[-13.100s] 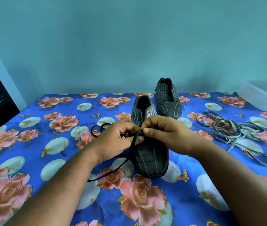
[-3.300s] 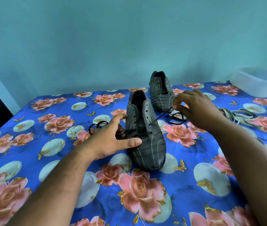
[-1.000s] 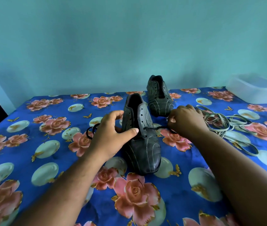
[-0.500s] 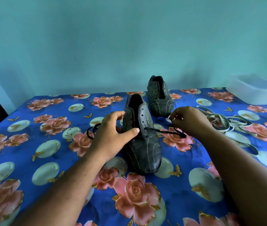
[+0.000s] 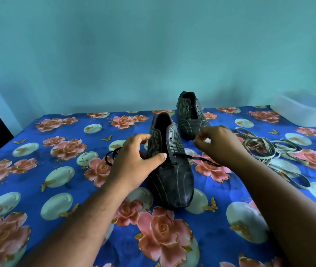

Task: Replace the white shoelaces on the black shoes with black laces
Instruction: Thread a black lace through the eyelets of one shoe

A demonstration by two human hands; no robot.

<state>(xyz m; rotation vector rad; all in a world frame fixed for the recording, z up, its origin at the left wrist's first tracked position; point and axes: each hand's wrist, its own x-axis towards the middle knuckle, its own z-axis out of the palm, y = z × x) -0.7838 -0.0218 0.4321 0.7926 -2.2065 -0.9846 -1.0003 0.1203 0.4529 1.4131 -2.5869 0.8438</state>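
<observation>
Left hand [image 5: 134, 162] grips the near shoe [image 5: 169, 166], thumb over its eyelets. Right hand [image 5: 218, 144] hovers beside it with fingers curled; whether it holds the black lace [image 5: 195, 158] I cannot tell.

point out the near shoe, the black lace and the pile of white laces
near shoe [image 5: 174, 182]: head view, on the toe cap.
black lace [image 5: 195, 157]: head view, on the strand running from the eyelet toward the right side.
pile of white laces [image 5: 263, 147]: head view, on the tangled loops in the pile's middle.
</observation>
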